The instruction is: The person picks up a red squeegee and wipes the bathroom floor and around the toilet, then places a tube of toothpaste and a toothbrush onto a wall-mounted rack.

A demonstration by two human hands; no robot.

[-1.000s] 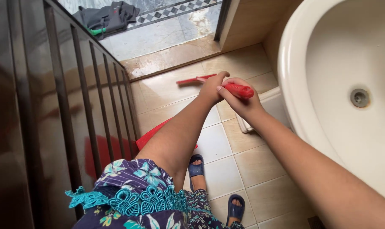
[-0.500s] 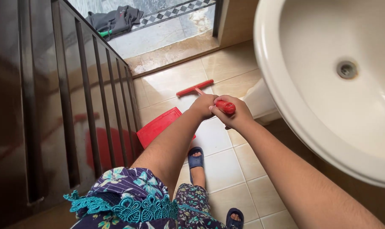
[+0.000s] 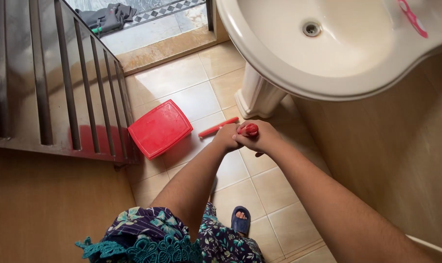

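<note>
- Head view, looking straight down at a tiled bathroom floor (image 3: 274, 187); both bare arms reach forward to the middle of the frame.
- Left hand (image 3: 225, 139) and right hand (image 3: 261, 139) touch each other, both closed around the red handle (image 3: 250, 129) of a floor wiper.
- Wiper's red blade (image 3: 218, 127) lies on the tiles just at 10 o'clock from the hands.
- White pedestal sink (image 3: 279, 73) fills the frame at 1 o'clock.
- Red square lid (image 3: 160, 129) lies flat at 9 o'clock, beside metal bars (image 3: 67, 78).
- Blue sandal (image 3: 241, 220) shows at 6 o'clock.
</note>
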